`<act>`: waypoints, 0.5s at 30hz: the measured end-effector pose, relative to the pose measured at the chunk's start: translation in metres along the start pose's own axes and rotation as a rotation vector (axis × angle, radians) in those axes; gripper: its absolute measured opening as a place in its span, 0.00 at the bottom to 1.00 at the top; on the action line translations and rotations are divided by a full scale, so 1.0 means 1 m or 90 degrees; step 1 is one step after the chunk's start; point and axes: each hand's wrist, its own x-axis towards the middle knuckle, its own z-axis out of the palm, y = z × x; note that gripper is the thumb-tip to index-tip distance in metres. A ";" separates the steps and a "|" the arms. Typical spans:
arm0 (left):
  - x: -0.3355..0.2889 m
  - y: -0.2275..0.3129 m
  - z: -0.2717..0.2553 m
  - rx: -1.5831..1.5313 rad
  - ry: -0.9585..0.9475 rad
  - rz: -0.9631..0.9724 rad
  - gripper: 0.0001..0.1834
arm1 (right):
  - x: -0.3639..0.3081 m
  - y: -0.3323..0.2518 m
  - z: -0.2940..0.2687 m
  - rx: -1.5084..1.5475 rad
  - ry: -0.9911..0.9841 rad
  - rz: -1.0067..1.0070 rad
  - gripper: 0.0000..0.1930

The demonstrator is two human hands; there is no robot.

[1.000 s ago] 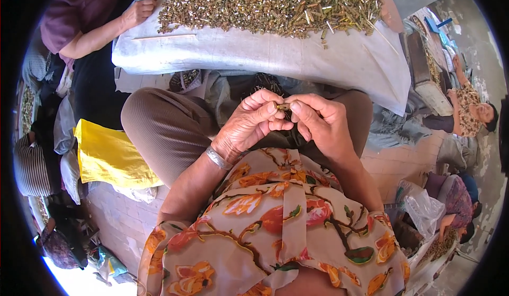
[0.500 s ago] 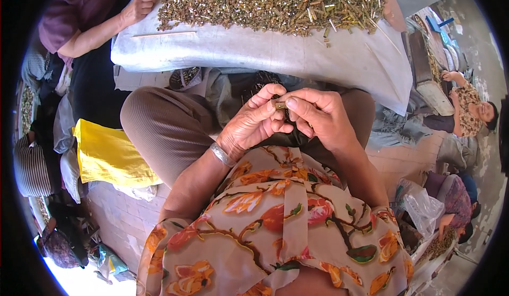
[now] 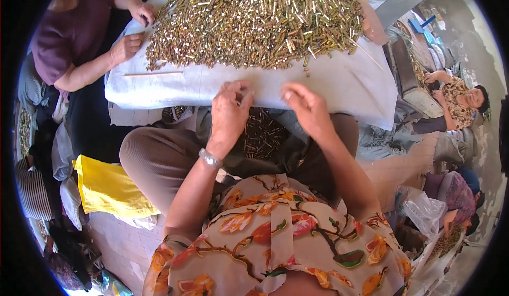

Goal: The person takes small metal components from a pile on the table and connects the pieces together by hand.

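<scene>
My left hand (image 3: 230,111), with a silver bracelet (image 3: 211,158) at the wrist, is over the near edge of the covered table, its fingers bent and blurred. My right hand (image 3: 308,110) is apart from it to the right, fingers curled and smeared by motion. Nothing can be made out in either hand. Beyond both lies a heap of small brass-coloured metal tubes and fittings (image 3: 249,25) on a whitish sheet (image 3: 201,86). Between my knees, below the table edge, a dark container holds many similar pieces (image 3: 262,134).
A thin stick (image 3: 152,74) lies on the sheet at left, another (image 3: 366,54) at right. A person in a purple top (image 3: 69,47) works at the table's left side. A yellow cloth or bag (image 3: 108,187) is beside my left knee. Other people sit at far right.
My hands were together at my lap, pinching a small brass-coloured piece. They have parted and moved forward to the table edge, uncovering the pieces between my knees. The view has tilted up.
</scene>
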 end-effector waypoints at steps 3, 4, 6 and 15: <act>0.035 -0.007 -0.001 0.235 0.077 0.091 0.12 | 0.060 -0.012 -0.021 -0.167 0.109 -0.087 0.14; 0.041 -0.011 0.005 0.234 0.083 0.103 0.12 | 0.084 -0.005 -0.030 -0.226 0.138 -0.130 0.14; 0.050 -0.020 0.015 0.292 0.126 0.162 0.11 | 0.126 -0.003 -0.038 -0.283 0.171 -0.182 0.15; 0.055 -0.020 0.021 0.235 0.126 0.158 0.08 | 0.245 -0.030 0.006 -0.596 0.172 -0.214 0.24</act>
